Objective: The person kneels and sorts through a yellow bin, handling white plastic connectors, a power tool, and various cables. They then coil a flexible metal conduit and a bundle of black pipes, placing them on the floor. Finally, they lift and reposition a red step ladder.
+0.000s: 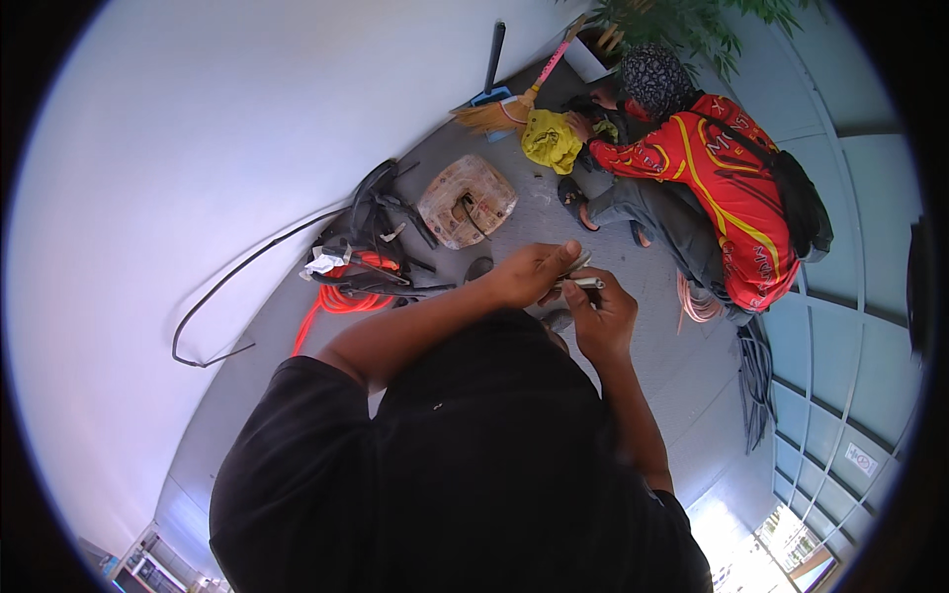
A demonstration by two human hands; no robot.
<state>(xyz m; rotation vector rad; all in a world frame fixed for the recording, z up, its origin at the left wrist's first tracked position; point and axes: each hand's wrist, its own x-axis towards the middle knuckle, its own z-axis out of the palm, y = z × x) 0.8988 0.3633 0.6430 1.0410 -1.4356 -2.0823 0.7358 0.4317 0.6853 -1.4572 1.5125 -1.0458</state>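
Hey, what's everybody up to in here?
Someone in black is handling small pieces with bare hands: the right hand grips a short pale rod-like piece, and the left hand pinches a greyish item, too small to identify. Ahead to the right, a red-shirted co-worker sits low, one hand at a yellow cloth. Left on the floor are a worn box, black cables and an orange coil.

Whitish tube-like piece, held nearly level, end rightward; grey piece, slanting just above
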